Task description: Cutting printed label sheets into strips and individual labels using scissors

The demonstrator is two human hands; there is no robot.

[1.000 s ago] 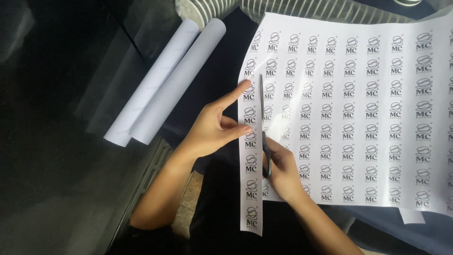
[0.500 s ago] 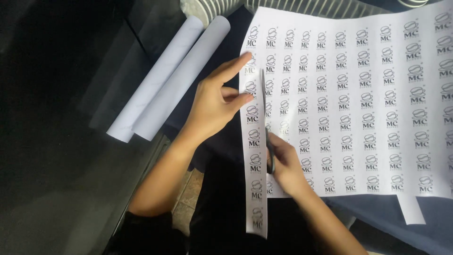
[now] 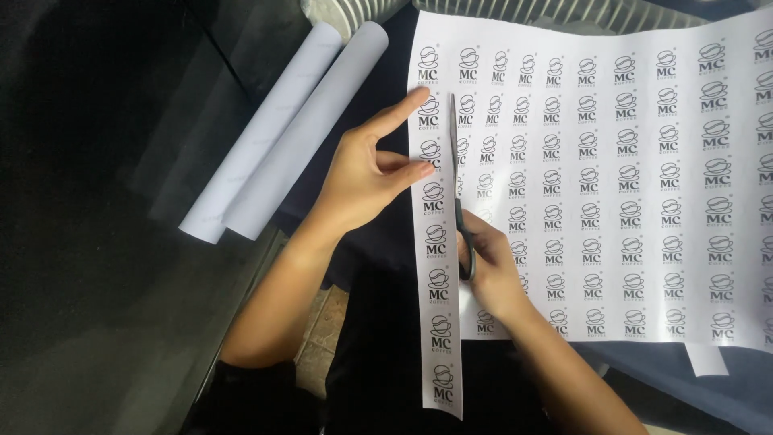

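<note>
While the right hand gripped the dark-handled steel scissors, its fingers curled through the loops and its knuckles resting on the paper, the blades pointed toward twelve o'clock and lay in the gap between the first and second columns of marks; the large white sheet of paper printed with rows of small cup emblems spread from the centre out to three o'clock, over a dark surface that may have been a bench; the left hand sat at nine o'clock of the blades, pinching the narrow white single-column strip between the tip of the index finger, stretched up toward twelve, and the middle finger lower down, with the thumb lifted clear; that strip was already parted from the sheet along its lower run and hung toward six o'clock past the sheet's bottom edge, while its top, near twelve o'clock, looked uncut; two rolled white paper tubes lay side by side at ten o'clock, well apart from both hands; a ribbed pale object showed at the top edge, too cropped to name; to cut well here, it seemed wise to keep the strip taut and flat with the left hand, hold the blades centred in the blank gap so that no emblem was clipped, and close them in long, even strokes rather than short snips.
</note>
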